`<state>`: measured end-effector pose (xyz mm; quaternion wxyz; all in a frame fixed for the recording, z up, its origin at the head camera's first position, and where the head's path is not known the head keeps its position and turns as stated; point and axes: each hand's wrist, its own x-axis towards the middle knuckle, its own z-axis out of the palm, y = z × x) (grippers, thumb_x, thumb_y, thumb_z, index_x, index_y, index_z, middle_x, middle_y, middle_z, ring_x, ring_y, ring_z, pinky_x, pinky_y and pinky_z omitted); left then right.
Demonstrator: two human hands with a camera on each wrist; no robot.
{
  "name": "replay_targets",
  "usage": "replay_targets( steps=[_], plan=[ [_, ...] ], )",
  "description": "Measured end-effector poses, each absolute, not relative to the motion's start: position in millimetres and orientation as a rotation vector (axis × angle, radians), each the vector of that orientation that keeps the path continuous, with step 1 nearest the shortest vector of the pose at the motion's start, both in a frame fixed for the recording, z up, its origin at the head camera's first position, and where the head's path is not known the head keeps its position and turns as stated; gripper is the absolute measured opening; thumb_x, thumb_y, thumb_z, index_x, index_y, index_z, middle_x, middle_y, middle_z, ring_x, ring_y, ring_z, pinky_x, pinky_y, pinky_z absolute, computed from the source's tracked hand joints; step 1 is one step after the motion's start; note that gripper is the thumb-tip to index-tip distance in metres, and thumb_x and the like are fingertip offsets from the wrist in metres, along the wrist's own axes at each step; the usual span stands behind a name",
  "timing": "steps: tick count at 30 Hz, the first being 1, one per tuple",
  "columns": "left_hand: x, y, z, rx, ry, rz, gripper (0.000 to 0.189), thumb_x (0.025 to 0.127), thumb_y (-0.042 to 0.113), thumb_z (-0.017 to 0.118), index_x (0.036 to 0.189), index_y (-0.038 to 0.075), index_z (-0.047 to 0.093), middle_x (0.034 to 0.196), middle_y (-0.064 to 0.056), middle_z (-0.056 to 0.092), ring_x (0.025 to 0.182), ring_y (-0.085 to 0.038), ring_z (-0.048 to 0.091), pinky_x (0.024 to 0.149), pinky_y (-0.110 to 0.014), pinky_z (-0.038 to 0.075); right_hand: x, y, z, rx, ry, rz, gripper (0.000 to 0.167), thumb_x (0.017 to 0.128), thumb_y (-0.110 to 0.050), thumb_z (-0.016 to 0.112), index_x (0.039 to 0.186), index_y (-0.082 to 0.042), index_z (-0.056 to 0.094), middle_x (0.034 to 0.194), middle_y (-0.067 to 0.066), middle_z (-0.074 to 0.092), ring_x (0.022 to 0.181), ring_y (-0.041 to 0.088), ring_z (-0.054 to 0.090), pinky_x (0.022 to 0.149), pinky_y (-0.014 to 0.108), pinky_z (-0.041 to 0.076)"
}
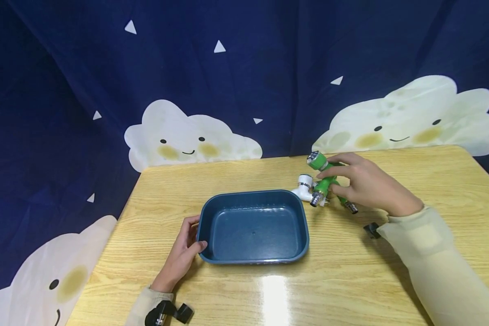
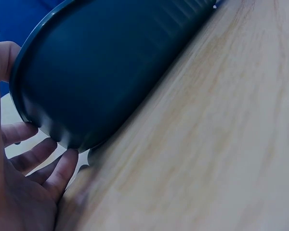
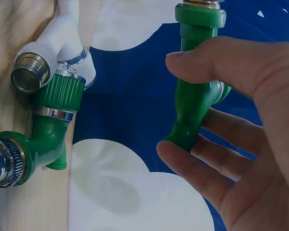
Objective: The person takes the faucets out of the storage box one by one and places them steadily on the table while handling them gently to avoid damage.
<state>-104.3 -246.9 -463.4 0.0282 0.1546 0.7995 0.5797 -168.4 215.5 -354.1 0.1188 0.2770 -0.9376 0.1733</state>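
A dark blue-green plastic basin [image 1: 252, 261] stands on the table, its inside bare. My left hand [image 1: 186, 244] grips its left wall, thumb over the rim and fingertips against the outside, as the left wrist view also shows. To the right of the basin my right hand [image 1: 360, 181] pinches a green tap [image 3: 190, 101] with metal ends between thumb and fingers. A second green tap [image 3: 50, 127] lies below it on the table, partly hidden in the head view. Touching that one in the right wrist view is a white tap [image 3: 62, 33] with a threaded brass end.
The pale wooden table [image 1: 236, 294] reaches back to a dark blue curtain [image 1: 248, 68] printed with smiling clouds and white triangles. The white tap sits close against the basin's right back corner. A black wrist camera [image 1: 372, 230] hangs under my right sleeve.
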Motion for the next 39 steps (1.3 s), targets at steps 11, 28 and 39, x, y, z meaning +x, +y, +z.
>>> replay_targets(
  steps=[11, 28, 39],
  plan=[
    [-104.5, -245.1, -463.3, 0.458, 2.470, 1.785, 0.059, 0.088, -0.004, 0.054, 0.145, 0.009, 0.042, 0.147, -0.018, 0.050, 0.129, -0.028, 0.056, 0.101, -0.023, 0.050, -170.9, 221.6, -355.7, 0.767, -2.765, 0.527, 0.029, 0.084, -0.011, 0.078, 0.111, -0.021, 0.081, 0.134, 0.015, 0.067, 0.129, 0.037, 0.059, 0.104, 0.059, 0.049],
    [-104.6, -246.3, -464.3, 0.460, 2.476, 1.778, 0.059, 0.089, -0.004, 0.054, 0.145, 0.009, 0.041, 0.147, -0.018, 0.051, 0.127, -0.017, 0.058, 0.100, -0.022, 0.050, -176.7, 230.3, -357.6, 0.707, -2.828, 0.529, 0.028, 0.086, -0.013, 0.077, 0.112, -0.023, 0.080, 0.138, 0.019, 0.065, 0.131, 0.039, 0.057, 0.102, 0.060, 0.049],
    [-103.7, -246.3, -462.9, 0.483, 2.452, 1.806, 0.059, 0.089, -0.006, 0.053, 0.145, 0.006, 0.041, 0.144, -0.022, 0.053, 0.125, -0.017, 0.060, 0.098, -0.024, 0.051, -178.1, 237.0, -359.5, 0.657, -2.873, 0.561, 0.030, 0.087, -0.012, 0.074, 0.115, -0.022, 0.079, 0.142, 0.020, 0.062, 0.134, 0.040, 0.056, 0.102, 0.061, 0.049]
  ],
)
